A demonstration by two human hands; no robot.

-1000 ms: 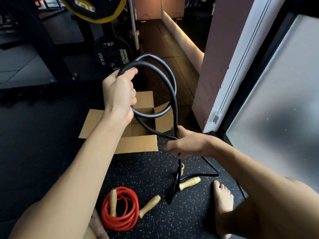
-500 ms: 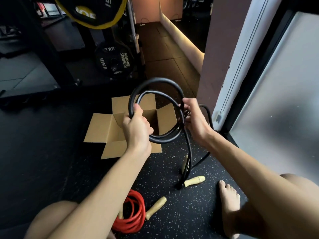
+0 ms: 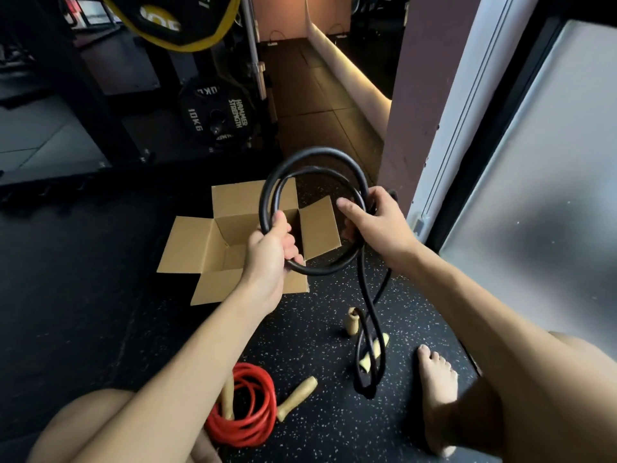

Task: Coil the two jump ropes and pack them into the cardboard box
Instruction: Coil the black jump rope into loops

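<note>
Right hand [image 3: 377,225] shifted onto coil's right | both hands, left hand [image 3: 272,252], grasping black rope [image 3: 359,182] | tail hangs vertical

black speckled floor [image 3: 317,342]: open cardboard box [image 3: 213,248] at 11 o'clock, coiled red rope [image 3: 247,406] at 6, wooden handles [image 3: 297,397], bare foot [image 3: 437,392] at 4.

one head-worn wide-angle view looks forward and down from the person's own height, close over both forearms. the left hand [image 3: 272,253] and right hand [image 3: 377,225] sit near mid-frame, the open cardboard box [image 3: 207,243] just beyond them. the speckled floor [image 3: 320,332] fills the lower frame, a bare foot [image 3: 437,392] at lower right. straight edges bow toward the borders.
</note>
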